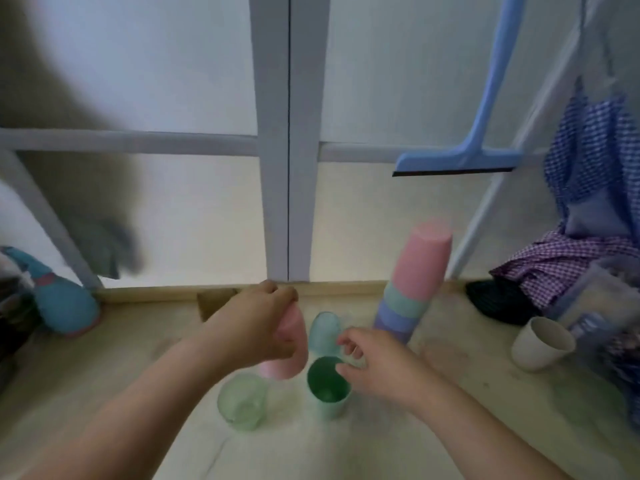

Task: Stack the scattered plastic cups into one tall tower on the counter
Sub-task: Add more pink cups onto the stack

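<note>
A tower of upturned cups [412, 289] stands on the counter [450, 393] near the window, pink on top, then green, then purple. My left hand [256, 327] is shut on a pink cup [289, 355], held mouth down just above the counter. My right hand [367, 365] hovers with fingers apart at the rim of an upright green cup [327, 386]. A pale green translucent cup [242, 400] stands upright in front of the pink one. A teal translucent cup [323, 330] sits upside down behind the green cup.
A white cup [540, 344] stands upright at the right, beside checked cloths [568, 265] and a black object [498, 303]. A blue squeegee [460, 157] hangs against the window. A blue spray bottle [62, 303] lies at the far left. The image is blurred.
</note>
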`<move>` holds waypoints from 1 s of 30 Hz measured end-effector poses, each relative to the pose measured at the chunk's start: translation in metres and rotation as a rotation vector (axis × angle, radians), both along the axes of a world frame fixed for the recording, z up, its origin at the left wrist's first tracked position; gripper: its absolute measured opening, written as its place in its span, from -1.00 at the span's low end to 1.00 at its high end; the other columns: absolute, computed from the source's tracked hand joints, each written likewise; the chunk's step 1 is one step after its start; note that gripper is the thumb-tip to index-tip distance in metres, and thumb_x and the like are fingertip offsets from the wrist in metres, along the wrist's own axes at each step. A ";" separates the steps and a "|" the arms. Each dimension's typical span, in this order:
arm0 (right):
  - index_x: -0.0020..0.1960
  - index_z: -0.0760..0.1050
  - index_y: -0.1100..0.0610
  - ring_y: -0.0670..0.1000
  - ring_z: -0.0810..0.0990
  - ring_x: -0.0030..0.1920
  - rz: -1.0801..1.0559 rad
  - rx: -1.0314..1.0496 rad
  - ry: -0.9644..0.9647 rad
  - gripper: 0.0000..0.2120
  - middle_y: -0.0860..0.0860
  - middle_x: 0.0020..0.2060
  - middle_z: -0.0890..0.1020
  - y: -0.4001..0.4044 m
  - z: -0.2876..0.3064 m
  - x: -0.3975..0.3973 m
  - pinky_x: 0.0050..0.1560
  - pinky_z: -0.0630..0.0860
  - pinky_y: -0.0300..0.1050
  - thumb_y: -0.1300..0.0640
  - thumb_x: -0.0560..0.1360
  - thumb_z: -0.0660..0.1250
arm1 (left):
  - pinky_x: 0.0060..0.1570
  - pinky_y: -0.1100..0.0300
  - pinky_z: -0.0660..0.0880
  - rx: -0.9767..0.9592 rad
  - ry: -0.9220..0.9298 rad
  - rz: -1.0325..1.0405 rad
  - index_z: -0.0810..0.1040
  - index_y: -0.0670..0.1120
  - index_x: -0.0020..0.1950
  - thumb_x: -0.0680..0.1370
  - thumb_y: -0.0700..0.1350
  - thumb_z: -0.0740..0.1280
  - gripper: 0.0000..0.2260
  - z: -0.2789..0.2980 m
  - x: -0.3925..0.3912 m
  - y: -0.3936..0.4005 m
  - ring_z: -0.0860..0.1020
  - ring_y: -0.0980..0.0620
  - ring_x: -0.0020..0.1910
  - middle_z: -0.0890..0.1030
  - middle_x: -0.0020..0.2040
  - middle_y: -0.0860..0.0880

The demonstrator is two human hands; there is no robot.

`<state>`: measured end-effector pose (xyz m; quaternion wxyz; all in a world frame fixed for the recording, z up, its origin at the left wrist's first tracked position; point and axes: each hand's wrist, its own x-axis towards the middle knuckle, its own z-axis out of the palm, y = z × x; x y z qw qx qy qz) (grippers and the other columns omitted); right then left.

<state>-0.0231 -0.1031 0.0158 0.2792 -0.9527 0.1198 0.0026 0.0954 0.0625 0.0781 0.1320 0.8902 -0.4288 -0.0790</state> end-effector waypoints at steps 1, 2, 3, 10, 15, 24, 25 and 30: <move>0.13 0.45 0.02 -0.07 0.49 -0.12 -0.005 0.017 0.007 -0.67 -0.12 -0.15 0.46 -0.016 0.000 -0.017 0.00 0.50 -0.10 -0.01 0.39 0.34 | 0.03 0.14 0.50 0.013 0.011 -0.006 0.33 0.06 0.26 0.34 0.03 0.41 -0.47 0.000 -0.017 -0.017 0.43 0.03 0.00 0.46 0.14 0.03; 0.10 0.46 0.03 -0.06 0.50 -0.14 -0.006 0.029 0.012 -0.69 -0.10 -0.17 0.47 -0.032 0.002 -0.035 -0.01 0.51 -0.06 -0.01 0.38 0.35 | 0.05 0.10 0.52 0.026 0.013 -0.014 0.32 0.07 0.27 0.34 0.05 0.40 -0.46 -0.001 -0.034 -0.035 0.45 0.01 0.03 0.46 0.15 0.03; 0.06 0.47 0.04 -0.05 0.51 -0.15 -0.014 0.024 0.021 -0.71 -0.08 -0.18 0.50 -0.049 0.001 -0.051 -0.01 0.51 -0.04 0.01 0.36 0.36 | 0.04 0.07 0.52 0.039 -0.001 -0.026 0.31 0.08 0.28 0.34 0.07 0.39 -0.46 -0.002 -0.049 -0.053 0.46 -0.02 0.07 0.46 0.16 0.01; 0.12 0.48 0.12 -0.15 0.43 -0.22 -0.088 0.041 0.029 -0.70 -0.04 -0.13 0.47 -0.147 0.012 -0.137 -0.15 0.39 -0.46 0.10 0.41 0.37 | -0.33 0.27 0.34 -0.033 -0.024 -0.023 0.24 0.01 0.21 0.36 0.02 0.40 -0.48 0.018 -0.121 -0.143 0.46 0.02 -0.12 0.48 0.01 0.05; 0.13 0.46 0.00 -0.09 0.48 -0.12 -0.093 0.028 -0.001 -0.70 -0.10 -0.13 0.48 -0.174 0.022 -0.142 -0.04 0.44 -0.25 0.02 0.41 0.35 | -0.14 0.23 0.49 -0.159 -0.031 -0.004 0.28 0.04 0.27 0.35 0.03 0.42 -0.45 0.055 -0.131 -0.163 0.47 0.02 -0.03 0.48 0.06 0.06; 0.14 0.44 -0.04 -0.17 0.46 -0.15 -0.040 0.029 -0.113 -0.71 -0.10 -0.06 0.52 -0.181 0.042 -0.119 -0.17 0.39 -0.42 0.02 0.43 0.35 | -0.10 0.07 0.47 -0.513 -0.147 0.062 0.37 0.02 0.23 0.34 -0.03 0.41 -0.52 0.128 -0.093 -0.189 0.45 -0.05 -0.06 0.46 0.01 -0.01; 0.15 0.43 -0.06 -0.17 0.47 -0.12 -0.046 0.026 -0.121 -0.70 -0.10 -0.05 0.52 -0.182 0.044 -0.117 -0.16 0.39 -0.42 0.01 0.43 0.35 | -0.10 0.07 0.46 -0.511 -0.163 0.060 0.36 0.02 0.24 0.34 -0.03 0.40 -0.51 0.130 -0.086 -0.193 0.44 -0.05 -0.05 0.46 0.01 -0.01; 0.15 0.45 -0.05 -0.17 0.47 -0.08 -0.055 0.043 -0.153 -0.69 -0.13 -0.05 0.53 -0.184 0.052 -0.104 -0.03 0.44 -0.35 0.03 0.42 0.36 | -0.13 0.15 0.35 -0.471 -0.178 0.073 0.38 -0.01 0.23 0.35 -0.04 0.40 -0.52 0.119 -0.058 -0.209 0.42 -0.04 -0.06 0.48 0.00 -0.04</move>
